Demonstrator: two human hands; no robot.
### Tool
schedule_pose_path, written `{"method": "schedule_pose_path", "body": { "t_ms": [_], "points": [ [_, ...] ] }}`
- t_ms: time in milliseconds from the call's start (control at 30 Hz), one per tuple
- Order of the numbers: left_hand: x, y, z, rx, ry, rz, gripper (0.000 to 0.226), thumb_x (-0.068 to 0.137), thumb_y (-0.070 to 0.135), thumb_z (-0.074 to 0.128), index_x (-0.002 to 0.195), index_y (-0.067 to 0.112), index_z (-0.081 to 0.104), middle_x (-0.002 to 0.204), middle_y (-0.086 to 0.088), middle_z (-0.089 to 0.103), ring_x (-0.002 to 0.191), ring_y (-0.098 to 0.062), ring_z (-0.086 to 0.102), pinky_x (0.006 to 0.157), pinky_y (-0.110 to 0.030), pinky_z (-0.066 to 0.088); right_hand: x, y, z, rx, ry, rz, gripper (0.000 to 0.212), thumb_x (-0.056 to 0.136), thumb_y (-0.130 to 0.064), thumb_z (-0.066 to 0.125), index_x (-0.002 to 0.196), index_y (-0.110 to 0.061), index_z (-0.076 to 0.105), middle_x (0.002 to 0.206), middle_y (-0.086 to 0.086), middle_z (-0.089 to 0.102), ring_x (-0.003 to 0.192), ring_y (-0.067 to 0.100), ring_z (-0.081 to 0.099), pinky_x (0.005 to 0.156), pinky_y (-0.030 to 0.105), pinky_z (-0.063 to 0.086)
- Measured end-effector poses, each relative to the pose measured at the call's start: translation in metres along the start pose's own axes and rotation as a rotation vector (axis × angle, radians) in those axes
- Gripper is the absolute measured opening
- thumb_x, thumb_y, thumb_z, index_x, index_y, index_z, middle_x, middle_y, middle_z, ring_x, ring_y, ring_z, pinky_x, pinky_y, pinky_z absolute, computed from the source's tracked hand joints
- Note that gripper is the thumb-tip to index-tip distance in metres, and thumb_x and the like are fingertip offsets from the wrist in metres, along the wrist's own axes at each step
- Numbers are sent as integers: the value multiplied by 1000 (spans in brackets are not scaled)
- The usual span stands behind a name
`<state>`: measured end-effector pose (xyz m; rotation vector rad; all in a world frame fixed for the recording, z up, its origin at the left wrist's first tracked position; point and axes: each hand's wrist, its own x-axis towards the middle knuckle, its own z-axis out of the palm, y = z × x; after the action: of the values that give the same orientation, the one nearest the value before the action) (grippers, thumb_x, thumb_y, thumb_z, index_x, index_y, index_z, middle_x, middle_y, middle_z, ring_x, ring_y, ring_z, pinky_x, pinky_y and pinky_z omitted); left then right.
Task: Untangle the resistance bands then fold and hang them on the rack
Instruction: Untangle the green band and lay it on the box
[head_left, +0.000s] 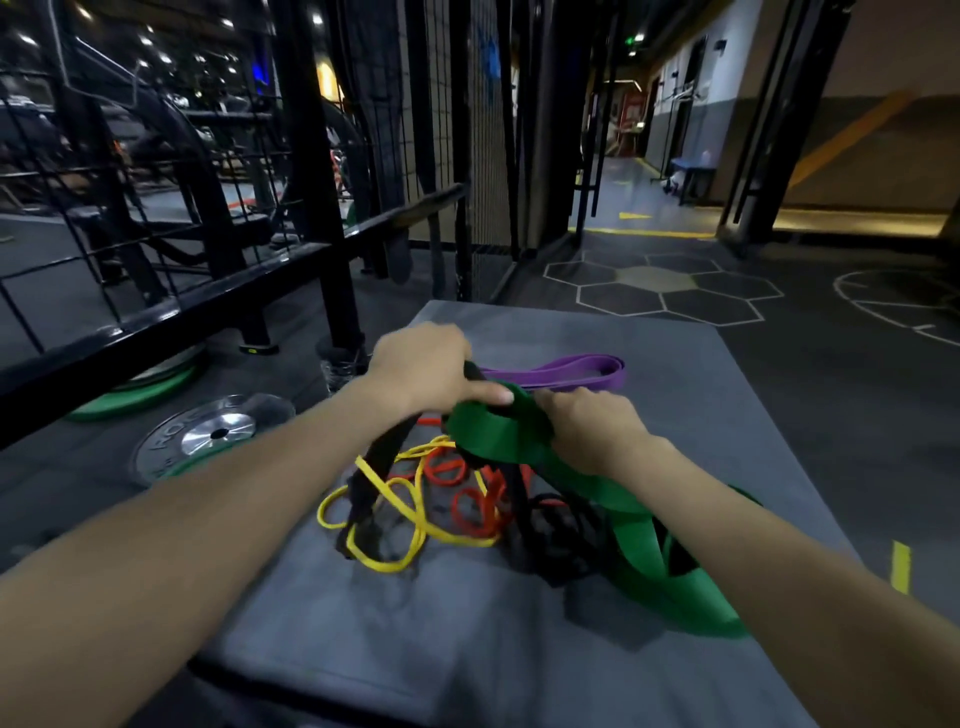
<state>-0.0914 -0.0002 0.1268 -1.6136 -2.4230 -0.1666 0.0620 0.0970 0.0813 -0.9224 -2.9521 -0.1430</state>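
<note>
A tangle of resistance bands lies on a grey mat (363, 649). A wide green band (639, 551) is lifted at its upper end. My left hand (421, 366) grips a black band (384, 457) together with the green band's top, thumb laid over the green. My right hand (592, 431) grips the green band just beside it. Under them lie a thin yellow band (410, 512), a thin orange-red band (472, 499) and more black band (556, 540), all intertwined. A folded purple band (571, 374) lies apart at the mat's far side.
A black metal rack frame (332, 244) with wire mesh stands to the left and ahead. Weight plates, one silver (208, 431) and one green (135, 395), lie on the floor left of the mat. Dark floor with hexagon markings (660, 291) stretches to the right.
</note>
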Motion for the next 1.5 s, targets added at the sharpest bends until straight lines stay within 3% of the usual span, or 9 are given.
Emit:
{"method": "schedule_pose_path", "body": {
  "t_ms": [200, 400, 600, 833, 1067, 1167, 1267, 1400, 1500],
  "points": [
    [3, -13, -11, -882, 164, -98, 32, 77, 45, 69, 66, 17, 58, 54, 2, 50, 41, -4, 43, 46, -18, 35, 5, 7, -22, 149, -90, -4, 42, 89, -29, 58, 127, -16, 46, 118, 9, 61, 107, 30, 60, 83, 37, 46],
    [-2, -16, -6, -828, -28, -5, 16, 85, 32, 65, 83, 16, 64, 68, 6, 58, 61, -5, 52, 55, -14, 36, 3, 15, -49, 1018, -110, 59, 23, 99, -29, 43, 88, -14, 56, 83, 11, 71, 59, 15, 61, 51, 16, 42],
    [-4, -5, -10, -1134, -31, 73, 5, 85, 15, 64, 90, 15, 65, 82, 4, 64, 76, -3, 59, 76, -15, 44, 22, 6, -30, 340, 128, 41, 19, 87, -9, 47, 90, -23, 59, 82, 4, 70, 80, 27, 63, 70, 37, 53],
    [-7, -33, -50, -1758, 293, 94, 39, 91, 2, 45, 66, 16, 72, 58, 9, 66, 51, 2, 60, 53, -9, 46, 23, 41, 13, 24, -91, 144, 22, 89, -18, 54, 108, -26, 63, 110, 5, 66, 99, 28, 64, 75, 37, 50],
    [9, -74, -8, -1392, 441, -349, 11, 92, 19, 57, 81, 18, 59, 56, 10, 61, 45, 3, 52, 47, -12, 42, 9, 69, 39, 25, -114, 296, 26, 92, -18, 47, 114, -21, 60, 113, 8, 63, 101, 31, 62, 75, 36, 46],
    [9, -77, 42, -939, 217, -417, 21, 88, 32, 62, 77, 14, 57, 68, -2, 55, 60, -14, 54, 53, -17, 42, 8, 69, 43, 78, -97, 319, 28, 89, -14, 45, 112, -21, 60, 111, 10, 64, 99, 31, 62, 71, 35, 44],
    [4, -66, 82, -310, -178, -424, 43, 86, 48, 57, 106, 10, 59, 113, -17, 52, 112, -34, 50, 94, -34, 41, 7, 67, 49, 112, -115, 335, 29, 87, -10, 48, 111, -17, 61, 106, 11, 64, 94, 32, 63, 70, 35, 46],
    [-5, -20, 102, -155, -27, -144, 66, 82, 50, 60, 128, 6, 43, 129, -19, 35, 122, -38, 39, 105, -42, 34, 6, 71, 57, 126, -118, 346, 30, 88, -10, 46, 114, -16, 60, 108, 12, 63, 96, 33, 62, 73, 35, 46],
    [-22, 14, 127, -127, -295, 162, 76, 78, 60, 59, 140, 24, 33, 148, -13, 20, 137, -33, 19, 114, -41, 19, 3, 77, 63, 140, -122, 364, 30, 87, -9, 46, 112, -17, 60, 106, 12, 63, 95, 33, 61, 71, 34, 44]
  ]
}}
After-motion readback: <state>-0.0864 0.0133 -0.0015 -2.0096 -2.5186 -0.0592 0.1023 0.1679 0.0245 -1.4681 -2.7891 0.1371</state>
